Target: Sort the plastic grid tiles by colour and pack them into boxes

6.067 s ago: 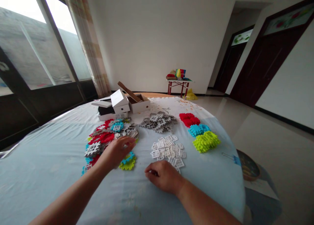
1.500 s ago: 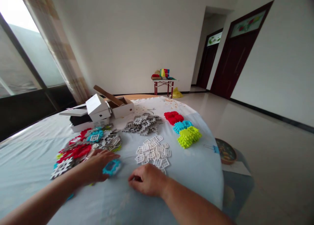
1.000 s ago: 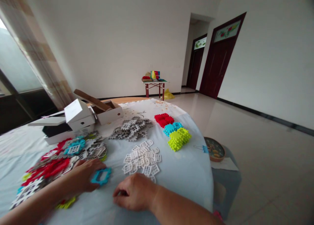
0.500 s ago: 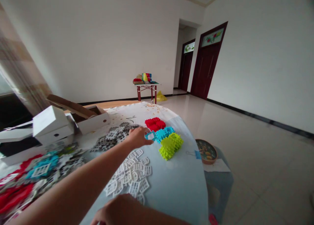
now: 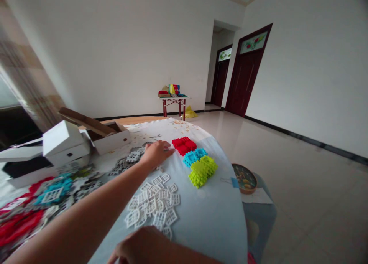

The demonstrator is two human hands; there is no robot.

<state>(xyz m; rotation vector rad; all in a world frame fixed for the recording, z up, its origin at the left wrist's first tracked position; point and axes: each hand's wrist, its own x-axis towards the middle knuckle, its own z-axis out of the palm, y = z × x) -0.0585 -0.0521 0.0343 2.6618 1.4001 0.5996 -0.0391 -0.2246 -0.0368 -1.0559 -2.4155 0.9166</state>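
My left hand [image 5: 158, 153] reaches over the table between the grey pieces [image 5: 130, 159] and the red stacks [image 5: 184, 145]; its thumb and fingers are apart, with no piece visible in them. Next to the red stacks stand blue stacks [image 5: 194, 157], then lime-green stacks [image 5: 202, 170]. Low in the view, my right hand [image 5: 136, 245] is curled beside the loose white lattice pieces [image 5: 156, 202]. Its fingertips are cut off, and what they hold, if anything, is hidden.
White boxes [image 5: 66, 143] and an open brown-lidded box [image 5: 110, 139] stand at the left, behind mixed red, blue and grey pieces [image 5: 54, 193]. Beyond the table's right edge, a round container [image 5: 244, 178] rests on a stool [image 5: 263, 210]. A small table [image 5: 173, 98] is farther back.
The blue piece at my left fingertips is no longer there, and that hand has moved left, away from the blue stacks. My right hand stays low and curled. The view has shifted slightly.
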